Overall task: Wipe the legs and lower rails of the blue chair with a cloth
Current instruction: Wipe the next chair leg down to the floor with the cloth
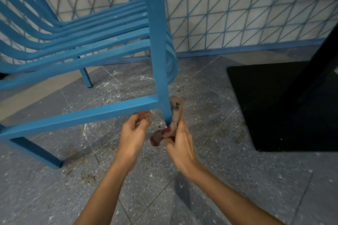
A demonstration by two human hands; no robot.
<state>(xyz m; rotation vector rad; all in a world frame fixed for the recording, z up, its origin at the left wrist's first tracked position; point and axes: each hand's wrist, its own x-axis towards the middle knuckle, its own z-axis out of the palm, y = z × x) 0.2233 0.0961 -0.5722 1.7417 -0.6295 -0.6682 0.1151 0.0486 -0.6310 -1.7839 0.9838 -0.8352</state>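
Pressing the cloth [175, 111] against the right side of the front leg [159, 60] of the blue chair [91, 49], low down near the floor [219, 179]. The cloth's long axis runs up along the upright leg, top end pointing up and bottom end curling left under the leg's foot. It's a crumpled pale strip, red blotches low, a small green mark high. My right hand [180, 144] is clamped round it. My left hand [132, 133] holds nothing, fingers loosely curled, tips just under the lower rail [82, 115].
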